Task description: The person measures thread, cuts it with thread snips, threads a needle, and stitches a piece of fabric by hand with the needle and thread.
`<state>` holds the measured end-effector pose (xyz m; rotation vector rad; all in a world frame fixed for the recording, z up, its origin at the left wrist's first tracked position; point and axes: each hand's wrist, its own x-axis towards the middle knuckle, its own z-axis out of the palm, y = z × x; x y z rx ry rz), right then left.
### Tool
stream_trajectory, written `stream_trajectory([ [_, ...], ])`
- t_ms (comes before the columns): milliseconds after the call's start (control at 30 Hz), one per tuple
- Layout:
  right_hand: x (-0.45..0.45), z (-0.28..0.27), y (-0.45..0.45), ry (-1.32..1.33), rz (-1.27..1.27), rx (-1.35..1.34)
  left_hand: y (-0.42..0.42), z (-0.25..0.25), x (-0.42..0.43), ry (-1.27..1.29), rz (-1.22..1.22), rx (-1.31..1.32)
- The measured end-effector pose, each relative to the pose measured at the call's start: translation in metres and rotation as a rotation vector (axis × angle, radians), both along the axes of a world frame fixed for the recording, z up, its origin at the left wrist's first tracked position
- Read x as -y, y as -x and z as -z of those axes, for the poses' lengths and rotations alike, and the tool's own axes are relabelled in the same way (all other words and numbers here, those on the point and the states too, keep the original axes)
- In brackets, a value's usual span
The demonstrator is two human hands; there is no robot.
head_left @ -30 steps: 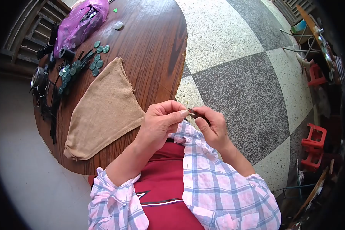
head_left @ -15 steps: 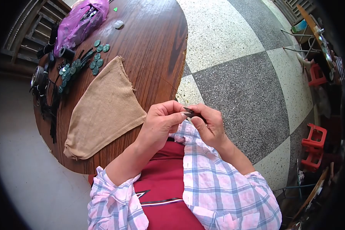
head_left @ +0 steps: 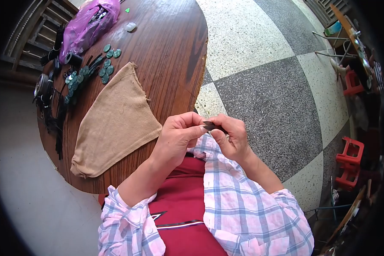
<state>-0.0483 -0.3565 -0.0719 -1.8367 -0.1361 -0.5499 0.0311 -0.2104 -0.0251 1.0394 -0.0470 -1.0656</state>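
My left hand (head_left: 177,136) and my right hand (head_left: 232,138) meet just above my lap, beyond the table's near right edge. Thumb and finger of each are closed on a small black strip (head_left: 209,125), which looks like folded ribbon with pointed ends. Its right part is hidden in the right hand. A faint thin thread seems to hang below the fingers. Left of my hands, a tan cloth (head_left: 115,123) with a frayed edge lies flat on the wooden table (head_left: 170,51), one corner close to my left wrist.
Several green round discs (head_left: 106,68) lie beside black cords and a dark thread spool (head_left: 74,59). Behind them sits a purple plastic bag (head_left: 89,27) of shiny pieces. A whitish lump (head_left: 131,27) rests farther back. Red stools (head_left: 350,153) stand on the tiled floor at right.
Both hands stay nearly in place, still pinching the black strip. The strip has turned slightly between the fingers, and the thread shows less clearly.
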Motion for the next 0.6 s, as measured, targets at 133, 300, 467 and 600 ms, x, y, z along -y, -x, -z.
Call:
stream_trajectory([
  [133, 0.004, 0.002, 0.003, 0.010, -0.017, -0.034, 0.000, 0.002, 0.000, -0.009, -0.025, 0.027],
  [300, 0.001, 0.010, 0.011, -0.505, 0.128, -0.300, -0.002, -0.002, 0.001, 0.000, -0.101, -0.067],
  [467, 0.005, 0.001, 0.010, -0.607, 0.039, -0.224, -0.003, 0.001, -0.001, 0.015, -0.115, -0.133],
  [600, -0.003, -0.012, 0.002, -0.491, 0.086, -0.303, -0.003, 0.001, -0.002, 0.020, -0.119, -0.122],
])
